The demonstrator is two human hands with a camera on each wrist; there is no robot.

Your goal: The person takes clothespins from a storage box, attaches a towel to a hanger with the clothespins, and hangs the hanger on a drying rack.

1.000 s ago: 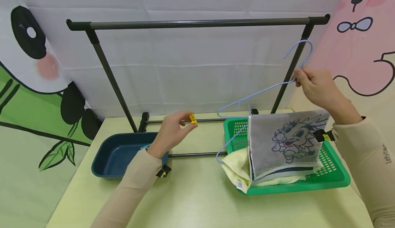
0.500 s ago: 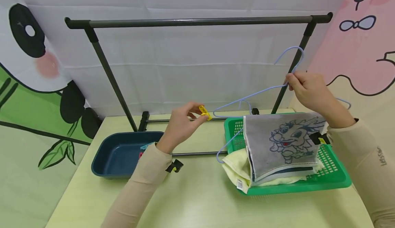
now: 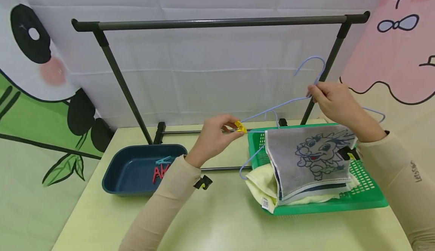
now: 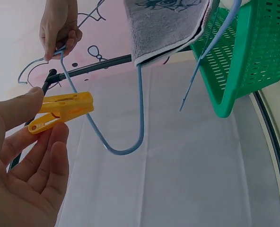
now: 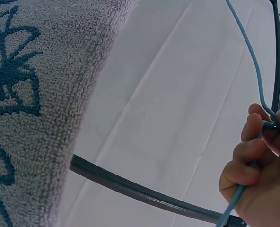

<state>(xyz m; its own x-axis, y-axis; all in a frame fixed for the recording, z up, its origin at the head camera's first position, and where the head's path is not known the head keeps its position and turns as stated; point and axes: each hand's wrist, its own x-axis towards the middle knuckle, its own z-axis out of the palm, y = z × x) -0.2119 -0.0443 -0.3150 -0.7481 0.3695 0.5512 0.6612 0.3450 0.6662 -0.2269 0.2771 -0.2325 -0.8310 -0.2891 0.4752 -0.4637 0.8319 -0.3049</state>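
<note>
My left hand [image 3: 217, 137] pinches a yellow clothespin [image 3: 241, 127] near the blue hanger [image 4: 141, 109], which my right hand [image 3: 338, 103] grips; the gray dragon towel [image 3: 285, 156] hangs on it, over the green basket [image 3: 375, 196]. Clipping seems the present step; next calls for aligning clothespin with towel's edge.

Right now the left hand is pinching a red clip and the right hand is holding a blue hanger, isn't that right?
Almost: the left hand pinches a yellow clip, not red, as the head view shows. The right hand does hold a blue hanger.
</note>
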